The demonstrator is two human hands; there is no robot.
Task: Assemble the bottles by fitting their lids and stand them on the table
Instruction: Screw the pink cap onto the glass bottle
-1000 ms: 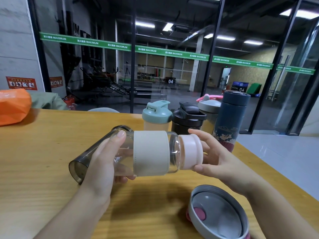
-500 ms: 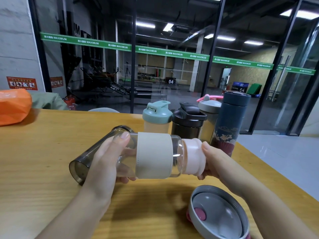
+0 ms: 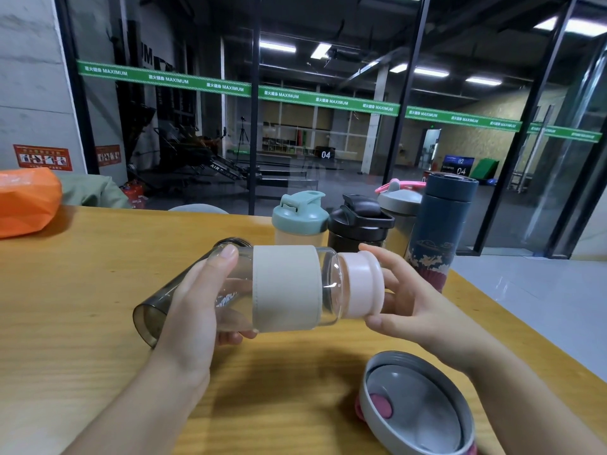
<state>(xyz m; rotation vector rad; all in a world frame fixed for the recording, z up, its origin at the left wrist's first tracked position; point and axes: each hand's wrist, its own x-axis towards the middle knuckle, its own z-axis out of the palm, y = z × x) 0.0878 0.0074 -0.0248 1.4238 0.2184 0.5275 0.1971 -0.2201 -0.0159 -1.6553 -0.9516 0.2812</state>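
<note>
Bare tabletop (image 3: pixel 82 290) stretches wide on the left, with only an orange bag (image 3: pixel 26 201) at its far left edge, so a hand could pass freely there. At the far middle edge a row of upright bottles blocks the way: a green-lidded shaker (image 3: pixel 299 218), a black shaker (image 3: pixel 358 224), a grey-lidded shaker (image 3: pixel 399 205) and a tall dark blue flask (image 3: pixel 441 224), standing close together with hardly any gap. A smoky grey cup (image 3: pixel 154 310) lies on its side left of centre, mouth toward the near left. A grey lid (image 3: pixel 417 405) lies upturned at the near right, close to the tabletop's right edge. Between cup and lid the near wood is bare.
</note>
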